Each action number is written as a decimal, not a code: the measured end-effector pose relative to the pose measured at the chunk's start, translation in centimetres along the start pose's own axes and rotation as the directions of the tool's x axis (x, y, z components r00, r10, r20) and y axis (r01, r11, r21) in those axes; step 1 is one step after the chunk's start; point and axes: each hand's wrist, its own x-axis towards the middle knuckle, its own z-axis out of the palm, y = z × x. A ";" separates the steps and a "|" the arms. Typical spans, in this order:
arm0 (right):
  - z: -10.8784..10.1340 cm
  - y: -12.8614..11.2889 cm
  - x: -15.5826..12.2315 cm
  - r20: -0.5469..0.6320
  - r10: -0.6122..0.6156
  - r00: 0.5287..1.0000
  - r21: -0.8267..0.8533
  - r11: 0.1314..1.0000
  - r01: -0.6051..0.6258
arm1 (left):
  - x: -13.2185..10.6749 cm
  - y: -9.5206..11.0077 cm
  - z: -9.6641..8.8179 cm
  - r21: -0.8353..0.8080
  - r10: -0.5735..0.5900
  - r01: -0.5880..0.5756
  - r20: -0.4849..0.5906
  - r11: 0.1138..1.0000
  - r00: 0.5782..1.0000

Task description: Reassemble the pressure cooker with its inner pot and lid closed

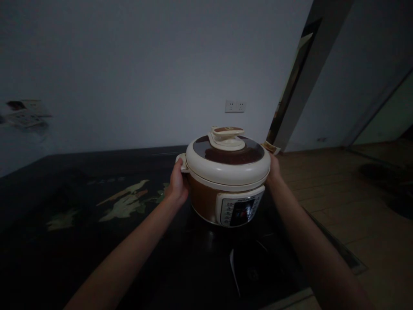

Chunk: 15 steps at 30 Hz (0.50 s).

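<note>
We've got the cooker (pixel 227 181) on the dark tabletop (pixel 97 241), left hand (pixel 177 183) wrapped around its left side handle, right hand (pixel 273 170) pressed to its right side, grip hidden. Uneven hold could tip it, sliding the lid (pixel 227 161) loose.

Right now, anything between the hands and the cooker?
Nothing visible. The left hand is already on the cooker at its left side handle, and the right hand is against its right side. The dark tabletop close around the cooker shows nothing else.
</note>
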 end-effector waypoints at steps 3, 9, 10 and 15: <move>-0.2 0.2 0.4 -0.002 -0.008 1.000 0.003 1.000 0.008 | -0.3 -0.2 0.2 0.008 0.019 -0.019 -0.044 1.000 0.999; -0.2 0.2 0.9 0.001 0.009 1.000 -0.042 0.999 -0.009 | -0.4 -0.3 0.1 0.017 0.033 -0.031 -0.085 0.999 0.996; -0.2 0.2 0.9 0.003 0.006 1.000 -0.057 0.998 -0.006 | -0.4 -0.3 0.1 0.015 0.028 -0.027 -0.073 1.000 0.997; -0.3 0.0 0.6 0.020 -0.064 0.998 -0.171 0.983 0.067 | -0.2 -0.3 -0.1 0.022 0.038 -0.038 -0.010 0.999 0.999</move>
